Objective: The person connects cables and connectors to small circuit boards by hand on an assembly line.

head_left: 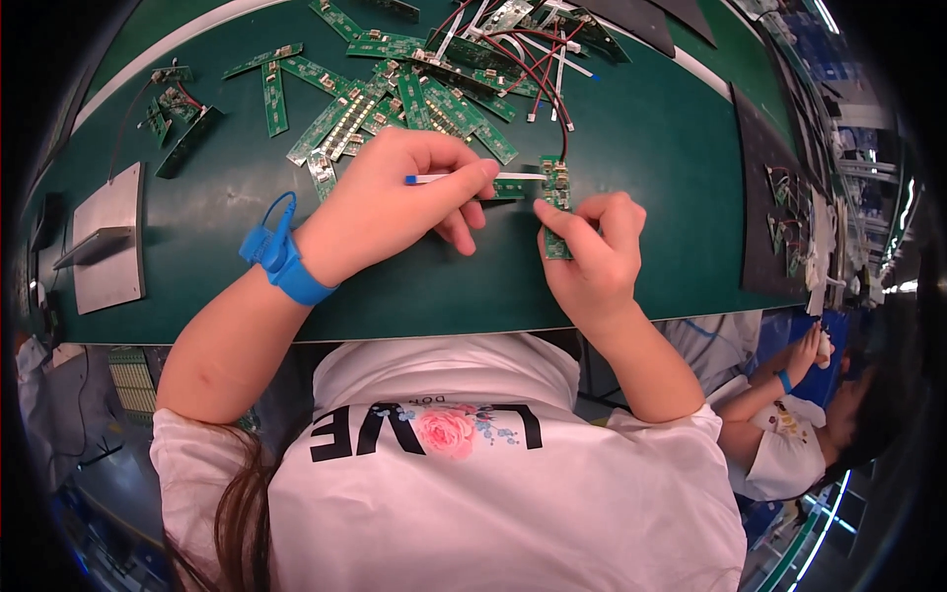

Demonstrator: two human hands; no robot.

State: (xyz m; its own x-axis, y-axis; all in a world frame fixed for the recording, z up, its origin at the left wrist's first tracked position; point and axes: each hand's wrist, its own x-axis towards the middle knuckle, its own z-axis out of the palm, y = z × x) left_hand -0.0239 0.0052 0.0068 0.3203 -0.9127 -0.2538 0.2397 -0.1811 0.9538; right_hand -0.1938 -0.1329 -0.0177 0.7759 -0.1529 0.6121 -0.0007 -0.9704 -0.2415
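My left hand (397,197) pinches a white flat ribbon cable (521,178) between thumb and forefinger, the other fingers curled loosely beneath. The cable's blue tip points to 9 o'clock, and its other end reaches toward 3 o'clock, to the upper part of a narrow green circuit board (556,189). That board stands lengthwise, 12 to 6, pinched near its lower half by the thumb and fingers of my right hand (600,247). A red-and-black wire pair (563,138) runs off its 12 o'clock end. A second green strip (508,188) shows just under the cable; at this size I can't tell whether my left fingers hold it or it simply lies on the green table (444,311).

From my hands, a heap of boards (419,99) sprawls at 10 to 11 o'clock, with loose wires and cables (533,49) at 12. A bent metal plate (123,252) sits at 9, a black mat (764,247) at 3.

I take the step in hand to be fitting or checking the cable end at the board. Whether it is seated I can't make out. The next move calls for keeping the board still in my right grip while my left guides the cable straight, without creasing it.
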